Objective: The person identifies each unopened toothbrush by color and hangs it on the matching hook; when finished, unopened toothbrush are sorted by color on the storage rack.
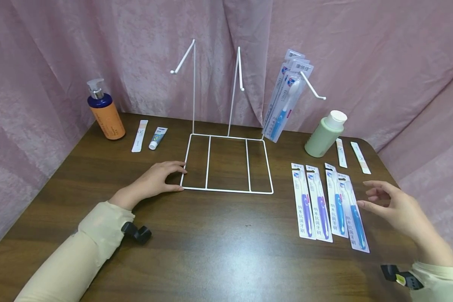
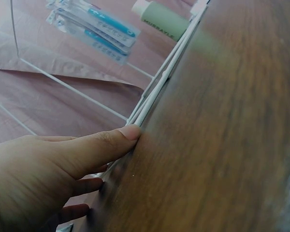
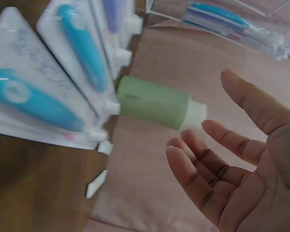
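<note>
The left hand [image 1: 156, 181] lies flat on the bench [image 1: 219, 251] with its fingers straight. Its fingertips [image 2: 130, 133] touch the near left corner of the white wire rack [image 1: 226, 163]. It holds nothing.

The right hand [image 1: 394, 205] hangs just above the bench with its fingers spread and loose. It holds nothing. Just to its left lie four toothbrush packs [image 1: 330, 205] in a row, flat on the bench. The two packs farther from the hand have purple brushes. The two packs closer to it have blue brushes, and the closest one is just beside the fingertips, not touching them.

The rack has three hooks on top. Only one hook, the one on the right hand's side, has hanging packs [image 1: 287, 94] on it. There look to be about three, but they overlap, so the count is not sure.

Beyond the right hand stands one green bottle [image 1: 324, 134], with two thin sticks [image 1: 351, 155] lying beside it. Beyond the left hand stands one orange pump bottle [image 1: 105, 111]. Next to it lie one flat white strip [image 1: 140, 135] and one small tube [image 1: 157, 138].
</note>
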Demonstrator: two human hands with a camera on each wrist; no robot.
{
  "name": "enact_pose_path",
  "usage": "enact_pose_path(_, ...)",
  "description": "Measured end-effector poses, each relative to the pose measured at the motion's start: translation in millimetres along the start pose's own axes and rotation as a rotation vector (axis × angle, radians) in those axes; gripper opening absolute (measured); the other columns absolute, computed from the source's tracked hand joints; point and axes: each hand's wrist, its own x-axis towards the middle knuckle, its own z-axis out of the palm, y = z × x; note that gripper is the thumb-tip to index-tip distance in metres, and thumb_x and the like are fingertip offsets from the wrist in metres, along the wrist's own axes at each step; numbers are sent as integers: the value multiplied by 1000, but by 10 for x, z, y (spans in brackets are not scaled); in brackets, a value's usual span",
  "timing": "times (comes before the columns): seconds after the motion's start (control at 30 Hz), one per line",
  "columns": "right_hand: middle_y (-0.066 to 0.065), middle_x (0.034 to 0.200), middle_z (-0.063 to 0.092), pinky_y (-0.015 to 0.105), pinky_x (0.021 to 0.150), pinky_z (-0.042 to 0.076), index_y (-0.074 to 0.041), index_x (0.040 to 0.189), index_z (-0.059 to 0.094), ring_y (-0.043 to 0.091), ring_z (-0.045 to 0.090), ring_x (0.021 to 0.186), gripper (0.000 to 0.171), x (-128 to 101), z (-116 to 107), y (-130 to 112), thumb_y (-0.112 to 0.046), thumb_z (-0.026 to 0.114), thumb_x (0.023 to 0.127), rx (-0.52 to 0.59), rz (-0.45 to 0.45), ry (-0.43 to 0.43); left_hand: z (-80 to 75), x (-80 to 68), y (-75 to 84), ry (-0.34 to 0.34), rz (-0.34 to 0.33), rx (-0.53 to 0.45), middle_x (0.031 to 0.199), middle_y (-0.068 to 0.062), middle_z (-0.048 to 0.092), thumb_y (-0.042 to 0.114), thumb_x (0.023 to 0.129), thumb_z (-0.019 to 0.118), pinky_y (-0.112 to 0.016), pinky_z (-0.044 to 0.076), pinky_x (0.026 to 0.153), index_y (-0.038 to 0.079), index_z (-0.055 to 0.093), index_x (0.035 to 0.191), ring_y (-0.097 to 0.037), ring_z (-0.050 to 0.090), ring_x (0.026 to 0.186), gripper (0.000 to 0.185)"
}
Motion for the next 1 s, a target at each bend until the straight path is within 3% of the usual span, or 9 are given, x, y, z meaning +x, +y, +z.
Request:
enact_pose_path(0.13, 14, 96, 68, 5, 62, 39, 0, 125, 54, -21, 48, 77, 55, -40, 79, 71, -25, 77, 82, 4, 17, -49, 10, -3, -13, 2, -3, -4, 141, -17, 52, 31, 80, 77, -57, 36, 107, 7, 64, 121, -37, 47, 131, 50)
enact_pose_path(0.37, 15, 97, 69, 14, 63, 42, 1, 125, 55, -19, 46, 77, 58, -68, 172, 179, -31, 76, 82, -39, 60, -122, 21, 3, -20, 3, -8, -8, 142, -16, 51, 30, 80, 78, -57, 36, 108, 7, 63, 121, -37, 47, 132, 50)
enact_pose_path(0.53, 18, 101, 67, 25, 67, 47, 4, 126, 53, 7, 61, 84, 62, -63, 238, 250, -36, 74, 84, -72, 98, -200, 14, 2, -15, 1, -13, -15, 142, -17, 51, 29, 80, 77, -58, 35, 108, 6, 63, 122, -38, 46, 132, 50)
enact_pose_path(0.63, 19, 102, 65, 29, 66, 47, 7, 127, 51, 22, 62, 87, 66, -51, 288, 278, -37, 74, 83, -76, 117, -244, 12, 0, -23, -1, -17, -15, 142, -17, 51, 29, 80, 77, -57, 35, 108, 7, 63, 122, -38, 46, 132, 49)
enact_pose_path(0.77, 16, 99, 62, 27, 64, 44, 9, 127, 49, 21, 58, 85, 70, -39, 339, 306, -36, 76, 81, -88, 137, -273, 18, 2, -35, 1, -10, -8, 141, -17, 52, 29, 80, 78, -56, 36, 108, 7, 63, 122, -37, 46, 132, 49)
enact_pose_path(1.0, 16, 93, 63, 29, 63, 41, 11, 123, 50, 18, 53, 77, 70, -22, 377, 335, -36, 77, 79, -122, 156, -250, 19, 11, -28, 6, 3, -9, 141, -17, 52, 29, 80, 78, -56, 36, 108, 7, 64, 121, -37, 47, 131, 48)
